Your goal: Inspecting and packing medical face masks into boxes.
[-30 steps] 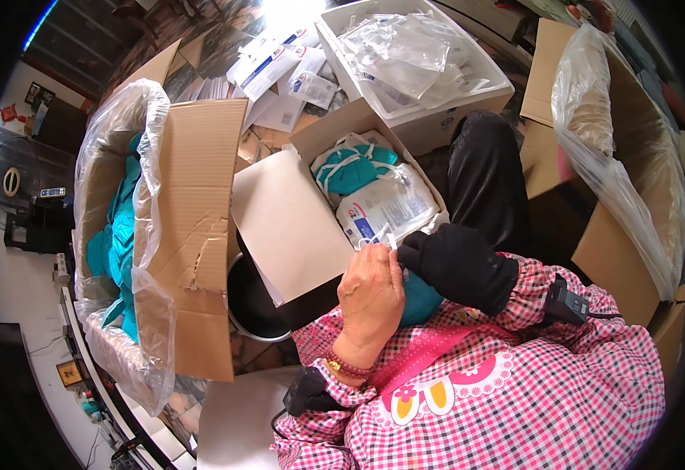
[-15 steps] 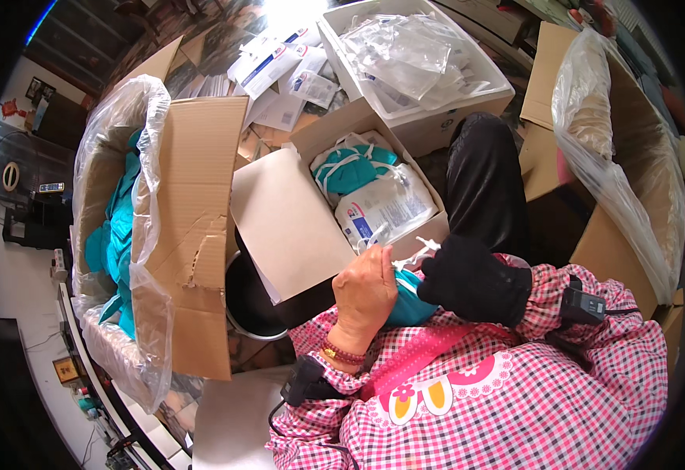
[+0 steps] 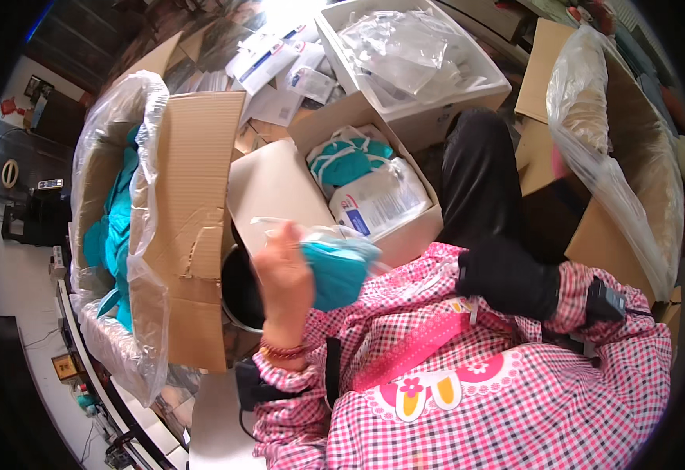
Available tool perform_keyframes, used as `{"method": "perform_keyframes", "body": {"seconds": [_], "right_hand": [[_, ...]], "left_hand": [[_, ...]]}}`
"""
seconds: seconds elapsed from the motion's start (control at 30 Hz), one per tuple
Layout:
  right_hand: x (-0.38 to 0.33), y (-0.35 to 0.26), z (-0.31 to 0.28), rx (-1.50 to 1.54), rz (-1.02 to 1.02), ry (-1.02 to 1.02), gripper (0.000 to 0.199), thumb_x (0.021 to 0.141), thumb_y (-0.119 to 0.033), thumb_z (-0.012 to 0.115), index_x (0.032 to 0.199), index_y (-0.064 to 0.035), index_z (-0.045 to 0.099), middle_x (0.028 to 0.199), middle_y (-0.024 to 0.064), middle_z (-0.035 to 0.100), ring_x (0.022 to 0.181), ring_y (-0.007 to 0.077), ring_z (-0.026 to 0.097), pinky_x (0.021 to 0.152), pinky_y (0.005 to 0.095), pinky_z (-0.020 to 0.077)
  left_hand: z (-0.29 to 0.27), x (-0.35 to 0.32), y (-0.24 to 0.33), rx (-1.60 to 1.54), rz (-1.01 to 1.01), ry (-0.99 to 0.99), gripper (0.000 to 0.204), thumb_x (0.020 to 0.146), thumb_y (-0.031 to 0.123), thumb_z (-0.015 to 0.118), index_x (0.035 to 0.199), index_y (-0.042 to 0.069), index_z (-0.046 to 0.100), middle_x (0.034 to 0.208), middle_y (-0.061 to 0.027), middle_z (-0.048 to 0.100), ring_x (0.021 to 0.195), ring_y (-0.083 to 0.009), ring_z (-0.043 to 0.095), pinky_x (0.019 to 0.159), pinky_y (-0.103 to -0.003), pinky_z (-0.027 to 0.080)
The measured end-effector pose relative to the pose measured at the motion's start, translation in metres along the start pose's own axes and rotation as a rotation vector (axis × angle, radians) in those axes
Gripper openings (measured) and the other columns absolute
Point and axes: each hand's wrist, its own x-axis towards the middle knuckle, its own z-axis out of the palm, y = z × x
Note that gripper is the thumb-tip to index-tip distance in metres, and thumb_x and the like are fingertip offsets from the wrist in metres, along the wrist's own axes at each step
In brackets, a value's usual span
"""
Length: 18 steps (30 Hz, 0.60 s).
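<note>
In the head view, the left hand (image 3: 284, 270) is raised with its grip closed on a teal folded cloth in a clear bag (image 3: 335, 266), just in front of the small open carton (image 3: 374, 196) of similar packets. The right hand is hidden; only a dark sleeve cuff (image 3: 507, 278) shows, so its grip cannot be told. A plastic-lined cardboard box (image 3: 194, 227) of teal cloth stands to the left, blurred by the fisheye rim.

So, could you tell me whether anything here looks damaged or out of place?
The flap of the big lined box has a ragged tear near its middle. Loose packets lie scattered on the floor behind the small box. The left hand holds a teal bundle.
</note>
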Motion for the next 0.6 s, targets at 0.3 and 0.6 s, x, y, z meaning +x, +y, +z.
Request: {"method": "perform_keyframes", "body": {"seconds": [0.3,0.6], "right_hand": [[0.089,-0.004,0.006,1.16,0.075,0.45,0.023,0.084,0.015,0.06,0.101,0.0002,0.058,0.123,0.0158,0.068,0.09,0.0148,0.067,0.078,0.031,0.0556],[0.108,-0.02,0.036,0.736,0.244,0.387,0.029,0.087,-0.015,0.073,0.108,-0.0041,0.056,0.081,0.0208,0.065,0.077,0.0399,0.068,0.064,0.0406,0.0531]], "left_hand": [[0.021,-0.01,0.011,-0.091,0.472,-0.206,0.02,0.1,0.01,0.052,0.086,-0.003,0.058,0.074,-0.0174,0.054,0.067,-0.0372,0.055,0.06,-0.042,0.043],[0.02,-0.014,0.008,-0.002,0.524,-0.201,0.01,0.094,0.004,0.058,0.088,-0.003,0.057,0.079,-0.019,0.057,0.072,-0.0392,0.058,0.062,-0.044,0.046]]}}
